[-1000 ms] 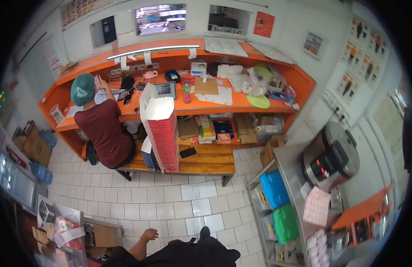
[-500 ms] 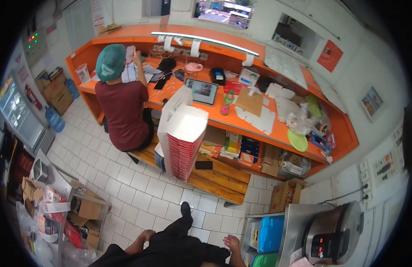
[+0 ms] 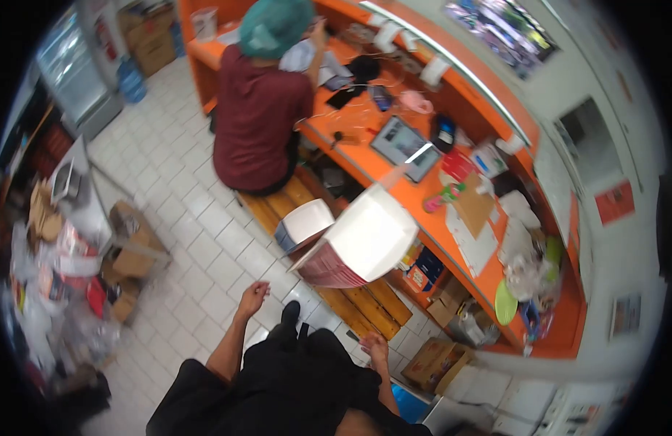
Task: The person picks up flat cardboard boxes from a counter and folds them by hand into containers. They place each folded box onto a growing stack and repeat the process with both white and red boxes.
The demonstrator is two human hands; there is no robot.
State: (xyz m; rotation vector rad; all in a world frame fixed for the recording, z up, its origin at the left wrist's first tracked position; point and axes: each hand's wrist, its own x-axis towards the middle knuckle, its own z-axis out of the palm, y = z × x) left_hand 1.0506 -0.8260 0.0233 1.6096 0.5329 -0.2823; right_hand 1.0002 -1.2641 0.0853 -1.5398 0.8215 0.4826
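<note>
My left hand hangs in the air over the tiled floor, holding nothing, its fingers loosely bent and slightly blurred. My right hand is near the front end of the wooden bench, empty, fingers apart. Ahead of both hands, on the bench, rises a tall stack of nested paper food boxes, white inside and red outside. Beside it stands a lower stack of paper boxes. Neither hand touches the boxes.
A person in a green hair cover sits on the bench at an orange counter. A tablet and a bottle are on the counter. Cluttered shelves stand left; a cardboard box lies right.
My view has turned and come closer to the bench. The box stacks look nearer, and the lower stack shows more plainly. Both hands have swung forward, still empty.
</note>
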